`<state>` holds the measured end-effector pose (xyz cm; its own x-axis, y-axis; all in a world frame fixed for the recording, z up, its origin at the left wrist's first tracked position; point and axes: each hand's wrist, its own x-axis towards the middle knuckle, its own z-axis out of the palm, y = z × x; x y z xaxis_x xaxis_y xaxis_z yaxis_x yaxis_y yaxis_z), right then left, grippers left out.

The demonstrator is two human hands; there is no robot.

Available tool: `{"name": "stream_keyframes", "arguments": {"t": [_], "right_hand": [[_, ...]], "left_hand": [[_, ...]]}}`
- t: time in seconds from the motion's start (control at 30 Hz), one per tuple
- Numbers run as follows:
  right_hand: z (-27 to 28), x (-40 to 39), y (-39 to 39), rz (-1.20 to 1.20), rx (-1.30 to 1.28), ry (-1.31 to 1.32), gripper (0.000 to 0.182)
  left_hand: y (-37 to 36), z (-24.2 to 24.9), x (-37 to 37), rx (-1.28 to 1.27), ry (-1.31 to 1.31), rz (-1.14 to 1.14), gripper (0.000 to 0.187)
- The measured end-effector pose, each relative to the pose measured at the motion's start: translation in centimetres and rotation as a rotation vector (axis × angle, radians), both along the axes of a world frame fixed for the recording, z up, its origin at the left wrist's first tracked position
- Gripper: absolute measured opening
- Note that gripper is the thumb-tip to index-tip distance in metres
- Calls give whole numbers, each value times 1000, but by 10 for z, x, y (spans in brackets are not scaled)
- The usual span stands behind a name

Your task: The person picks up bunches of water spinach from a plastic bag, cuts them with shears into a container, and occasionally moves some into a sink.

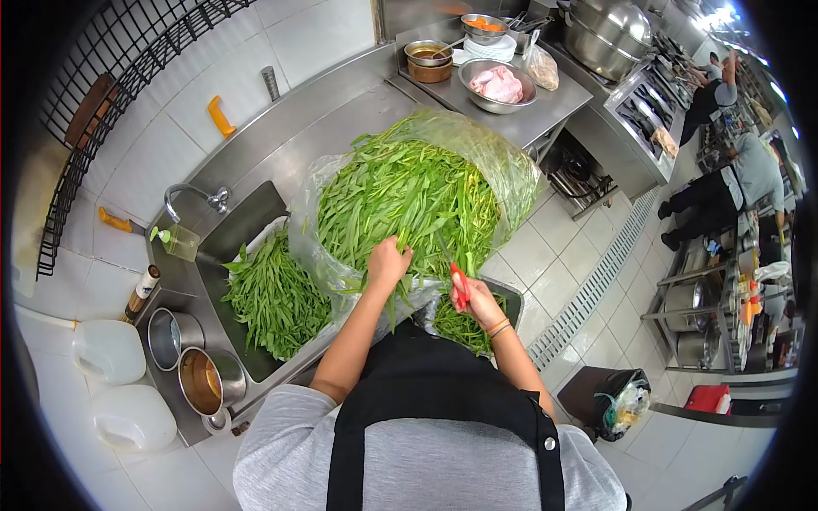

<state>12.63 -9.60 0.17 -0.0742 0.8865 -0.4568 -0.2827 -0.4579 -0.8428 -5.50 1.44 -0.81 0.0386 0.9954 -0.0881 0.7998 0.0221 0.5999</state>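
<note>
A big heap of leafy greens [409, 187] with long stems fills an open clear plastic bag [503, 153] in front of me. At the near side of the heap, my left hand [389, 264] is closed around some of the leafy stems. My right hand [481, 305] grips a small knife [460, 285] by its red handle, its thin blade pointing into the greens. Below that hand lies a smaller pile of cut stems [460, 325], partly hidden by my apron and arm. Another pile of loose leafy greens [277, 294] rests in the sink [243, 213] on the left.
A faucet [196, 200], soap bottle [177, 242], metal pots [204, 381] and white jugs [132, 417] stand left. Raw meat in a steel bowl [497, 104] sits on the back counter. A bin [609, 400] and floor drain [588, 285] are right; other people [741, 183] work beyond.
</note>
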Motion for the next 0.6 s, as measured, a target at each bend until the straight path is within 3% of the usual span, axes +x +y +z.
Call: {"name": "stream_keyframes", "arguments": {"t": [0.1, 0.4, 0.6], "right_hand": [[0, -4, -1, 111, -40, 42, 40], [-5, -7, 20, 107, -34, 52, 40], [1, 4, 6, 163, -41, 166, 43]], "left_hand": [[0, -3, -5, 44, -75, 9, 24], [-17, 25, -7, 67, -142, -75, 26], [-9, 26, -18, 146, -210, -10, 27]]}}
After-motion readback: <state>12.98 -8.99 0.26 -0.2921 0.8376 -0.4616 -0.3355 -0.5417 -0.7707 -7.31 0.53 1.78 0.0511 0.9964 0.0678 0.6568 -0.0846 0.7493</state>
